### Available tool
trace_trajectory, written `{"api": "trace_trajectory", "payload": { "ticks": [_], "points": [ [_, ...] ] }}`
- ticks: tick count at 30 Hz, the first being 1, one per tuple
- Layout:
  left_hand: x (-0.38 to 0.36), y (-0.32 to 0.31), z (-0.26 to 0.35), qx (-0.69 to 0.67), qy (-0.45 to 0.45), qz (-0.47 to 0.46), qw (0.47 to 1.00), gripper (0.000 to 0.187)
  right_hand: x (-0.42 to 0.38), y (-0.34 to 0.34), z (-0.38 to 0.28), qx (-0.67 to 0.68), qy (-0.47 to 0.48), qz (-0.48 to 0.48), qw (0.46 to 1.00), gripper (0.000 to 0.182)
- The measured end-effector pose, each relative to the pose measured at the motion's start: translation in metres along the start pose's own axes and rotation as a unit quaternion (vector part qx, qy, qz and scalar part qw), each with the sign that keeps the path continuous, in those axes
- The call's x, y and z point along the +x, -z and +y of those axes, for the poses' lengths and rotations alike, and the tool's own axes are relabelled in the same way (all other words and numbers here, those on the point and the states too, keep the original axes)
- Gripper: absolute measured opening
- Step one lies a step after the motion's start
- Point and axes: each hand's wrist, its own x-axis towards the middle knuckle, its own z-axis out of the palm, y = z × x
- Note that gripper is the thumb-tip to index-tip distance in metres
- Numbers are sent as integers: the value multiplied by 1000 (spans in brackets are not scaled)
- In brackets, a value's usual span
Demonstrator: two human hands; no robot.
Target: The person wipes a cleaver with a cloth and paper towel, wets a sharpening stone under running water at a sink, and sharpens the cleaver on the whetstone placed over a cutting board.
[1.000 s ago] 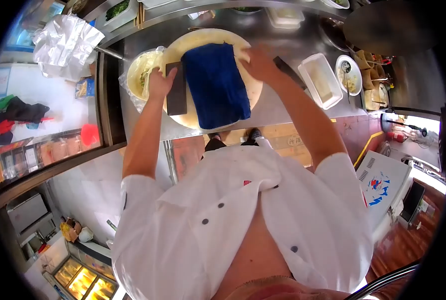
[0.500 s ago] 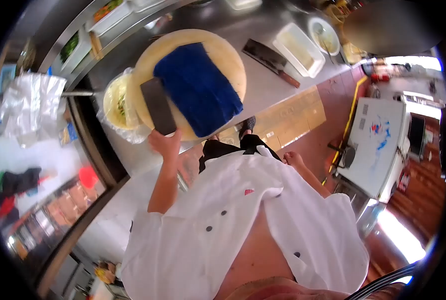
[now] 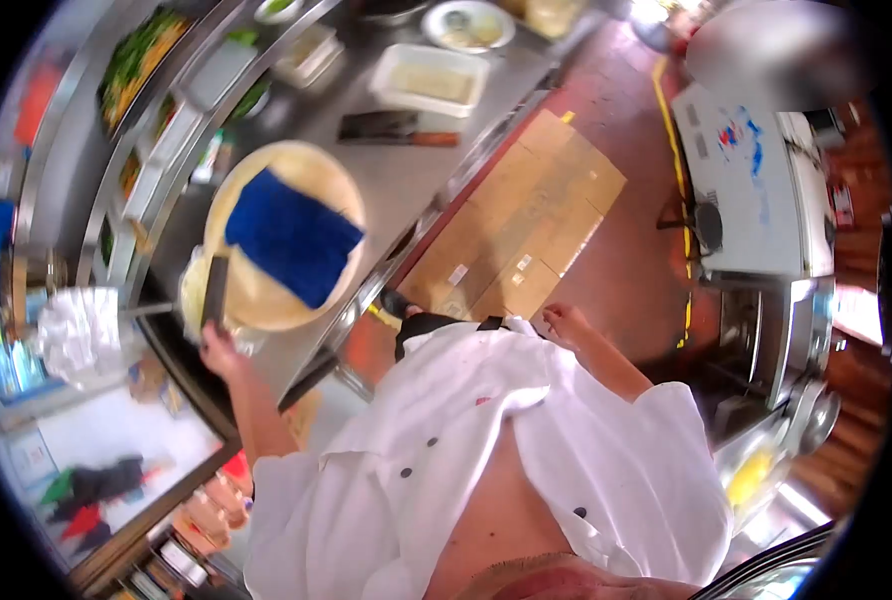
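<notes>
A round pale cutting board (image 3: pixel 311 172) lies on the steel counter (image 3: pixel 406 175), with a folded blue cloth (image 3: pixel 291 235) on top. My left hand (image 3: pixel 216 345) grips the handle of a dark cleaver (image 3: pixel 214 290) whose blade rests on the board's left edge. My right hand (image 3: pixel 564 322) hangs at my side over the floor, fingers loosely apart, holding nothing. A plastic-lined bowl (image 3: pixel 191 290) sits beside the board, partly hidden by it.
A second cleaver (image 3: pixel 391 128) lies on the counter beyond the board, near a white rectangular tray (image 3: pixel 428 78) and a plate (image 3: pixel 468 24). Tubs of greens (image 3: pixel 151 50) line the back rail. Cardboard sheets (image 3: pixel 526 230) cover the floor; a white appliance (image 3: pixel 756 190) stands right.
My view has swung right and away from the counter. My right hand left the cloth and dropped to my side. My left hand stays on the cleaver.
</notes>
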Motion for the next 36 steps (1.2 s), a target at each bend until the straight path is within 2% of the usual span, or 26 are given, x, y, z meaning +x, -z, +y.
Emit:
{"api": "trace_trajectory", "payload": {
  "ticks": [1,2,4,5,8,10,12,14,17,20,22,24,25,26,27,28,29,30,31,33,36],
  "points": [
    [-6,3,3,23,-9,0,1000,39,-1,9,39,71,6,10,997,31],
    [-26,2,11,32,-22,-3,999,46,-5,26,71,65,-21,22,997,32],
    [-104,-3,40,73,-61,-86,992,59,-26,59,132,64,-85,47,993,33],
    [-135,-8,45,91,-60,-115,987,62,-14,58,197,17,-69,104,992,36],
    [-235,-36,39,36,-49,-264,963,64,-49,107,274,66,-180,77,978,35],
    [-299,-78,20,27,-6,-325,945,61,-57,135,325,6,-97,85,992,35],
    [-371,-129,0,34,44,-409,911,46,-72,177,344,34,-78,133,988,35],
    [-424,-188,-46,55,63,-470,879,41,-82,217,338,160,-122,213,956,36],
    [-567,-275,-72,116,46,-612,781,45,-83,268,365,182,-92,298,933,36],
    [-728,-353,-99,156,39,-716,680,46,-113,304,388,252,-114,329,903,38],
    [-834,-408,-132,130,36,-808,574,44,-135,308,417,296,-148,362,872,37],
    [-935,-469,-189,112,5,-871,479,43,-159,294,457,355,-218,367,832,38],
    [-1001,-488,-192,128,44,-885,444,43,-180,283,472,391,-257,386,795,38],
    [-1067,-495,-192,150,84,-895,412,43,-193,260,495,392,-334,391,763,39],
    [-1125,-497,-186,150,116,-904,383,44,-195,219,534,332,-378,404,764,39],
    [-1192,-501,-181,143,150,-913,352,45,-215,206,539,354,-447,372,732,39],
    [-1247,-509,-179,116,184,-928,301,47,-234,188,535,397,-464,390,689,36],
    [-1293,-516,-177,94,217,-938,252,49,-249,177,527,403,-493,380,671,35],
    [-1337,-512,-161,67,246,-943,214,49,-233,112,559,281,-500,361,735,32],
    [-1425,-491,-111,7,307,-942,134,48,-252,97,543,382,-539,323,677,31],
    [-1538,-472,-91,-4,240,-964,109,45,-245,113,536,502,-550,304,594,30]
  ]
}}
